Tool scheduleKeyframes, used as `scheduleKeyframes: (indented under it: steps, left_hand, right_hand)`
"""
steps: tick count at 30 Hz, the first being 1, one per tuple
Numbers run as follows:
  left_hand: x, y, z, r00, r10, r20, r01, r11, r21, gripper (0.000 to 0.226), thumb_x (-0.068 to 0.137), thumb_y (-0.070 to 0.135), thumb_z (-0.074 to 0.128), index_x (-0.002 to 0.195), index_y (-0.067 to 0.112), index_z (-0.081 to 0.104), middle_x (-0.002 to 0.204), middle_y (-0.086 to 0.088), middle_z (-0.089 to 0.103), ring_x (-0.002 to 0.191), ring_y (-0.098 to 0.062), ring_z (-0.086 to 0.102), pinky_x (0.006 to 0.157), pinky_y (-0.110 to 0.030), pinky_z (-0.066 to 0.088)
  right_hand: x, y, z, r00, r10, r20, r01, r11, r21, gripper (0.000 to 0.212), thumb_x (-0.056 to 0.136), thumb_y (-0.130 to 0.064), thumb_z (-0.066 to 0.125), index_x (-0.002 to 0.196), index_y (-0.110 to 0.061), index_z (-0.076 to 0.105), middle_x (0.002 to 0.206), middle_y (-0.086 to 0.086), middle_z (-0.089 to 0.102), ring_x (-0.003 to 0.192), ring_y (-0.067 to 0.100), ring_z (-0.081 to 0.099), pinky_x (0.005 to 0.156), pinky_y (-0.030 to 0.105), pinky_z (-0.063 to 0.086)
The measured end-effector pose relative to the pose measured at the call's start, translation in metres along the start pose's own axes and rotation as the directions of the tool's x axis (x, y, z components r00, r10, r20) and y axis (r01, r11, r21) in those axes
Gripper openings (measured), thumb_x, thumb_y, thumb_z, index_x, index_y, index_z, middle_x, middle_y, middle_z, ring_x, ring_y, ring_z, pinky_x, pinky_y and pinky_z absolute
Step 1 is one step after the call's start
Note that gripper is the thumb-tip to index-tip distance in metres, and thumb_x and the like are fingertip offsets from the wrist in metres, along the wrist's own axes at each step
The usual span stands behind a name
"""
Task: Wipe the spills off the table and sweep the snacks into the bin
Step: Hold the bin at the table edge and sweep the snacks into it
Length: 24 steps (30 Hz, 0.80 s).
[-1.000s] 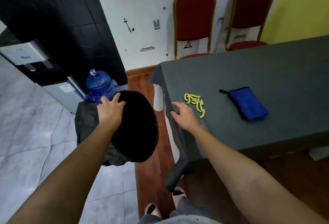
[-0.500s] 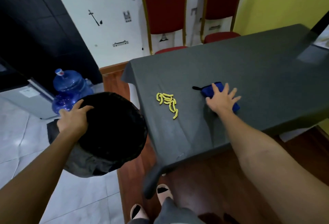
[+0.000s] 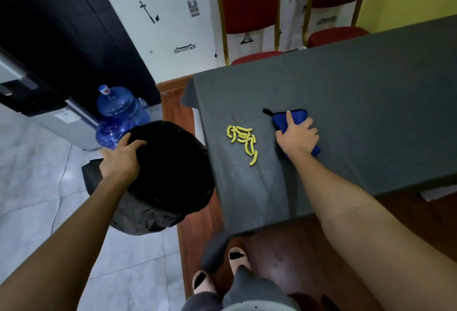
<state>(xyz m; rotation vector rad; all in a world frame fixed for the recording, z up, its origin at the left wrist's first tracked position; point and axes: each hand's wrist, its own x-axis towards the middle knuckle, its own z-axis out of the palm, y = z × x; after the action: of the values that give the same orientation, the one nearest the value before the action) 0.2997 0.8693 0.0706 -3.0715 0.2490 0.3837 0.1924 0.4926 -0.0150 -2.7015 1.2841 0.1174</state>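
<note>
With the left hand [image 3: 121, 160] gripping the bin [image 3: 170, 167] rim beside the tabletop [image 3: 358, 103] and the right hand [image 3: 298, 139] pressing the blue cloth [image 3: 296, 117], a fast sweep risks scattering the snacks [image 3: 243, 141] past the bin onto the floor.

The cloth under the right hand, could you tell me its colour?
Blue cloth, seen in the head view.

surface: grey-clothed rectangular table [image 3: 358, 103] | on it: cluster of yellow curled puffed snacks [image 3: 243, 141] | folded blue microfibre cloth [image 3: 295, 119] just beside them
</note>
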Motion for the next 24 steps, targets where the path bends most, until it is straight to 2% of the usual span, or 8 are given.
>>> scheduleKeyframes:
  steps: [4, 8, 12, 15, 17, 20, 24]
  left_hand:
    - [-0.004, 0.005, 0.001, 0.999, -0.034, -0.023, 0.034, 0.999, -0.024, 0.057, 0.09, 0.001, 0.038, 0.132, 0.039, 0.046, 0.157, 0.007, 0.021, 0.115, -0.044, 0.036, 0.07, -0.041, 0.041]
    - [-0.008, 0.008, 0.004, 0.998, -0.057, -0.012, 0.057, 0.998, -0.019, 0.058, 0.09, 0.0, 0.04, 0.133, 0.04, 0.046, 0.156, 0.008, 0.02, 0.112, -0.043, 0.036, 0.066, -0.039, 0.039]
    - [-0.01, 0.005, 0.005, 0.997, -0.075, 0.0, 0.075, 0.997, -0.003, 0.057, 0.091, 0.002, 0.04, 0.134, 0.04, 0.045, 0.156, 0.007, 0.021, 0.111, -0.044, 0.038, 0.066, -0.039, 0.038]
    - [-0.009, 0.003, 0.003, 0.997, -0.081, 0.003, 0.081, 0.997, 0.001, 0.056, 0.092, 0.003, 0.039, 0.135, 0.039, 0.044, 0.156, 0.006, 0.022, 0.111, -0.045, 0.038, 0.068, -0.04, 0.039]
    - [-0.008, 0.0, 0.003, 0.996, -0.089, 0.006, 0.089, 0.996, -0.009, 0.056, 0.092, 0.004, 0.039, 0.135, 0.04, 0.044, 0.156, 0.006, 0.021, 0.112, -0.045, 0.038, 0.067, -0.039, 0.039]
    - [-0.007, -0.002, 0.002, 0.995, -0.097, 0.005, 0.097, 0.995, -0.027, 0.055, 0.093, 0.004, 0.038, 0.134, 0.04, 0.044, 0.157, 0.006, 0.021, 0.114, -0.044, 0.037, 0.07, -0.04, 0.04]
    - [-0.008, -0.003, 0.002, 0.996, -0.092, 0.008, 0.093, 0.994, -0.052, 0.054, 0.094, 0.005, 0.037, 0.135, 0.039, 0.044, 0.157, 0.006, 0.018, 0.118, -0.043, 0.035, 0.077, -0.042, 0.041]
  right_hand:
    - [-0.018, -0.053, 0.009, 0.998, -0.069, 0.005, 0.068, 0.994, 0.09, 0.063, 0.087, -0.049, 0.054, 0.145, -0.036, 0.031, 0.138, 0.021, 0.033, 0.1, 0.039, 0.05, 0.087, 0.043, 0.041]
    - [-0.064, -0.123, 0.024, 0.987, -0.157, 0.042, 0.145, 0.967, 0.208, 0.054, 0.092, -0.04, 0.052, 0.143, -0.037, 0.035, 0.142, 0.021, 0.032, 0.102, 0.038, 0.051, 0.085, 0.042, 0.043]
    - [-0.118, -0.184, 0.031, 0.913, -0.384, 0.14, 0.332, 0.896, 0.294, 0.052, 0.094, -0.04, 0.05, 0.144, -0.038, 0.035, 0.138, 0.02, 0.033, 0.104, 0.04, 0.05, 0.088, 0.045, 0.043]
    - [-0.127, -0.193, 0.019, 0.875, -0.466, 0.135, 0.409, 0.858, 0.312, 0.054, 0.091, -0.041, 0.053, 0.142, -0.04, 0.037, 0.134, 0.017, 0.035, 0.105, 0.04, 0.049, 0.09, 0.046, 0.04]
    - [-0.113, -0.178, 0.008, 0.888, -0.455, 0.068, 0.417, 0.858, 0.301, 0.054, 0.089, -0.042, 0.054, 0.141, -0.041, 0.04, 0.13, 0.015, 0.039, 0.103, 0.039, 0.051, 0.089, 0.044, 0.041]
    - [-0.073, -0.139, -0.007, 0.931, -0.364, -0.019, 0.358, 0.903, 0.237, 0.054, 0.087, -0.042, 0.055, 0.14, -0.04, 0.043, 0.127, 0.015, 0.041, 0.101, 0.039, 0.052, 0.087, 0.043, 0.042]
    - [-0.024, -0.072, -0.006, 0.973, -0.226, -0.044, 0.229, 0.97, 0.082, 0.057, 0.087, -0.039, 0.058, 0.141, -0.037, 0.041, 0.133, 0.017, 0.039, 0.105, 0.041, 0.05, 0.09, 0.045, 0.042]
